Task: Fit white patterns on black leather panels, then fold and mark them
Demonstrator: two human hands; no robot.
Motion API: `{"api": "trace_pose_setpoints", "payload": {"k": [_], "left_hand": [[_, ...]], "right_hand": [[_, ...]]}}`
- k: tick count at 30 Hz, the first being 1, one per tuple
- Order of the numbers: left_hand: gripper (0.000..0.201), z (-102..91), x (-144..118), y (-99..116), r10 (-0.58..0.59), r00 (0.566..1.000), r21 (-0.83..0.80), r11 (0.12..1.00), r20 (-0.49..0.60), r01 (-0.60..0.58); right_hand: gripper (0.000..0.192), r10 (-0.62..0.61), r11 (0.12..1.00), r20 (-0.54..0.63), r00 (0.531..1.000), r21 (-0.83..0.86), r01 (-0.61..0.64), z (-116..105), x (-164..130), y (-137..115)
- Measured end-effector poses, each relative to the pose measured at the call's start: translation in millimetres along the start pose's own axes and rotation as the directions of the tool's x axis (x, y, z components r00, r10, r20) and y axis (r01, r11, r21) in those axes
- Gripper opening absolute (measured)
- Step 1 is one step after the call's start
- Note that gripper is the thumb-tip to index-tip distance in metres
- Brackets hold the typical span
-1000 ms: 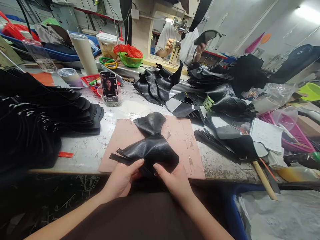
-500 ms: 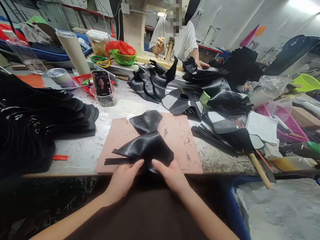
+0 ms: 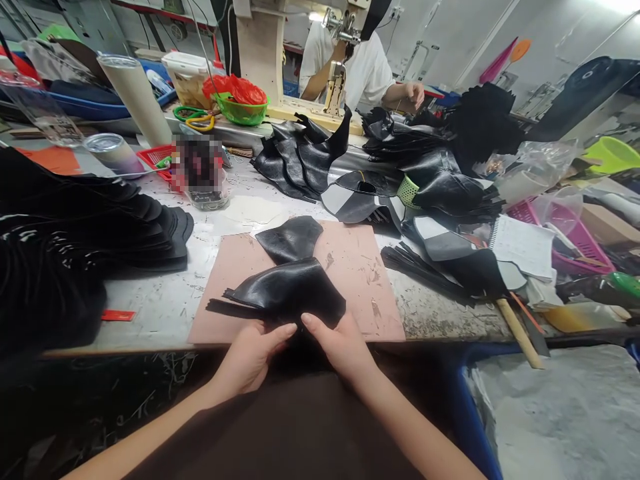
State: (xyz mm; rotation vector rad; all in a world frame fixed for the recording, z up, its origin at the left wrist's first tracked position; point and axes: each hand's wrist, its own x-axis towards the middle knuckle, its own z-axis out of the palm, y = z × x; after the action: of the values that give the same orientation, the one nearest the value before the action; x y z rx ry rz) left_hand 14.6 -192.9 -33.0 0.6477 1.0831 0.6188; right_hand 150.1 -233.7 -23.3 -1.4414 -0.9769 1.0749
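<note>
Left of a pink mat (image 3: pixel 360 260) lay a stack of black cut pieces (image 3: pixel 145 230), while at the mat's near edge the left hand (image 3: pixel 247 353), thumb on top and fingers curled under, pinched a glossy black piece (image 3: pixel 285 287) spread over the mat's middle. The right hand (image 3: pixel 345 343) pinched that piece too, the thumb tips almost meeting. Right of the mat lay a spiral notebook (image 3: pixel 523 247) and, nearer, a wooden handle (image 3: pixel 519 333).

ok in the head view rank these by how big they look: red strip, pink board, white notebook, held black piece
1. Pink board
2. Held black piece
3. White notebook
4. Red strip
</note>
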Motion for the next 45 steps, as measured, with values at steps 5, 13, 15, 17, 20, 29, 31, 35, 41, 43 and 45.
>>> {"api": "trace_pose_setpoints", "payload": {"k": [5, 13, 15, 17, 20, 29, 31, 35, 41, 43, 45], "left_hand": [[0.033, 1.2, 1.0, -2.4, 0.045, 0.998, 0.082, 0.996, -0.042, -0.041], [0.028, 8.0, 4.3, -7.4, 0.092, 0.981, 0.089, 0.993, -0.173, -0.078], [0.027, 8.8, 3.2, -7.0, 0.092, 0.981, 0.086, 0.993, -0.169, -0.078], [0.028, 8.5, 1.6, -6.3, 0.100, 0.991, 0.094, 0.991, -0.091, -0.091], [0.034, 7.1, 0.3, -5.8, 0.143, 0.990, 0.137, 0.980, -0.003, -0.142], [0.041, 9.2, 3.4, -9.4, 0.134, 0.991, 0.145, 0.981, -0.024, -0.129], [0.042, 10.3, 2.9, -9.7, 0.134, 0.991, 0.131, 0.983, -0.024, -0.130], [0.037, 13.3, 1.4, -10.9, 0.083, 0.996, 0.041, 0.996, -0.045, -0.082], [0.040, 19.1, 3.0, -9.6, 0.134, 0.988, -0.084, 0.988, 0.076, -0.127], [0.043, 20.1, 4.0, -7.7, 0.177, 0.980, -0.110, 0.980, 0.087, -0.167], [0.046, 20.1, 4.4, -5.7, 0.170, 0.982, -0.123, 0.979, 0.077, -0.160]], "right_hand": [[0.030, -0.037, 0.995, 0.002, 0.999, -0.093, 0.037, -1.3, -2.0, -0.9], [0.027, 0.083, 0.986, 0.055, 0.995, -0.150, -0.074, -6.2, -3.1, 1.2], [0.026, 0.088, 0.984, 0.048, 0.995, -0.161, -0.079, -6.4, -3.3, -0.1], [0.026, 0.071, 0.981, 0.029, 0.997, -0.182, -0.064, -6.7, -3.5, -0.4], [0.024, 0.068, 0.978, 0.008, 0.998, -0.199, -0.065, -6.9, -4.0, 0.8], [0.022, 0.070, 0.981, -0.024, 0.997, -0.181, -0.073, -3.1, -5.2, 5.6], [0.024, 0.043, 0.982, -0.027, 0.999, -0.180, -0.047, -3.0, -4.9, 7.6], [0.027, -0.012, 0.983, -0.030, 0.999, -0.181, 0.007, -2.7, -3.5, 10.6], [0.022, -0.079, 0.921, -0.090, 0.993, -0.387, 0.038, -9.5, -1.8, 6.8], [0.017, -0.024, 0.940, -0.106, 0.994, -0.341, -0.014, -15.4, -1.3, 6.8], [0.010, 0.075, 0.983, -0.041, 0.996, -0.164, -0.081, -20.5, -0.8, 9.4]]}}
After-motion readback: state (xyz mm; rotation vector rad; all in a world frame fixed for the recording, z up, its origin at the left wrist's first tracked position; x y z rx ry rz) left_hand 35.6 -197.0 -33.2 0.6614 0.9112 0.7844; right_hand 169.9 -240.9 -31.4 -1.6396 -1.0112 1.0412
